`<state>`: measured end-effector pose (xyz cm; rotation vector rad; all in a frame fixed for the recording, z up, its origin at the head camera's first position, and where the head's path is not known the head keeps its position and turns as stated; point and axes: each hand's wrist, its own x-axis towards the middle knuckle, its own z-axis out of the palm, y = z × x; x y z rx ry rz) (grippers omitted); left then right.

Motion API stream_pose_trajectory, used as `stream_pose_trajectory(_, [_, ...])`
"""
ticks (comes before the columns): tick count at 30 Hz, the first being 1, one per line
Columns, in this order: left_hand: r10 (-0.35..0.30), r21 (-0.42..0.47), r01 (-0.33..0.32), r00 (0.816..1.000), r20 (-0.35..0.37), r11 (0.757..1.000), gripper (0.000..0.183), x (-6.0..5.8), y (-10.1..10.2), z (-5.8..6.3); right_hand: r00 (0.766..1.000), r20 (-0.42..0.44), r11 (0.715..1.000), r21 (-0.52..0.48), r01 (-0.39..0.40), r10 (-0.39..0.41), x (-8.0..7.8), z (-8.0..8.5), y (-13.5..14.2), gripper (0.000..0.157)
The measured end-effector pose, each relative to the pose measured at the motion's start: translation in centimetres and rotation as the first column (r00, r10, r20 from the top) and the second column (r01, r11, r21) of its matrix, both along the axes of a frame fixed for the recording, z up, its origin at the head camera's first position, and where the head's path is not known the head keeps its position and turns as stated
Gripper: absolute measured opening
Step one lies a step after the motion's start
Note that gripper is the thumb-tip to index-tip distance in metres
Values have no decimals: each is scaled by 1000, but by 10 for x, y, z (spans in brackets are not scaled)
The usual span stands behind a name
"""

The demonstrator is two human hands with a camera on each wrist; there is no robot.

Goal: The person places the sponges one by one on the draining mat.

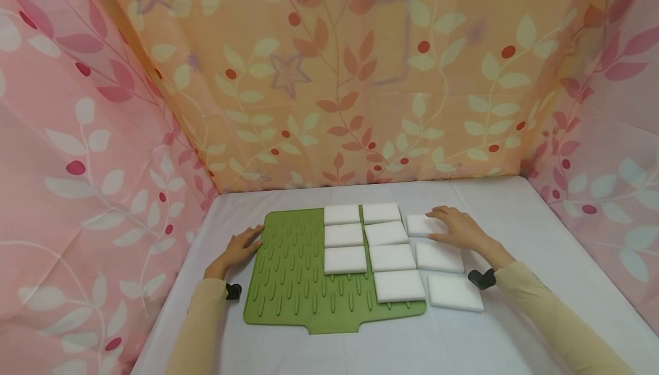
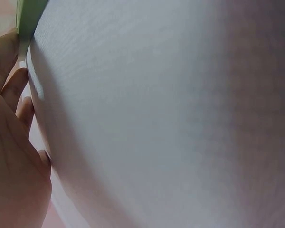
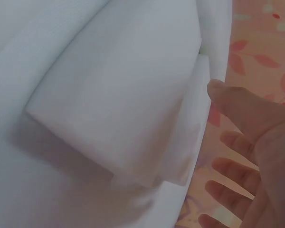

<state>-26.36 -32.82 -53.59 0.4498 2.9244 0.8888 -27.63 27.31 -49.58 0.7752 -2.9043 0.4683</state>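
Observation:
A green silicone mat [image 1: 290, 260] with raised oval ridges lies flat, with a tab at its near edge. My left hand [image 1: 239, 250] rests at its left edge, fingertips touching the rim. The left wrist view shows that hand [image 2: 14, 137] with relaxed fingers beside the green edge. Several white rectangular blocks, like melamine sponges [image 1: 395, 257], lie on the mat's right part in two columns. Over the farthest white block [image 1: 418, 225] of a third column reaches my right hand [image 1: 460, 230], thumb and fingers apart. Whether it touches that block is unclear.
Two more white blocks, a middle one [image 1: 440, 257] and a near one [image 1: 455, 292], lie on the white tablecloth [image 1: 381, 352] right of the mat. Floral curtains [image 1: 329, 78] hang behind and on both sides. Each wrist wears a small black device [image 1: 481, 279].

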Motion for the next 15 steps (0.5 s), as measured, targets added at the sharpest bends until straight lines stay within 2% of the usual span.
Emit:
stream_pose_trajectory(8, [-8,-8,8,1000,-1,1000,53,0,0,1,1000,24,1000,6,4,-4,0,-5,10,58])
stream_pose_trajectory(15, [11,-17,-10,1000,29,1000,53,-2,0,0,999,33,1000,1,1,-1,0,-7,15,55])
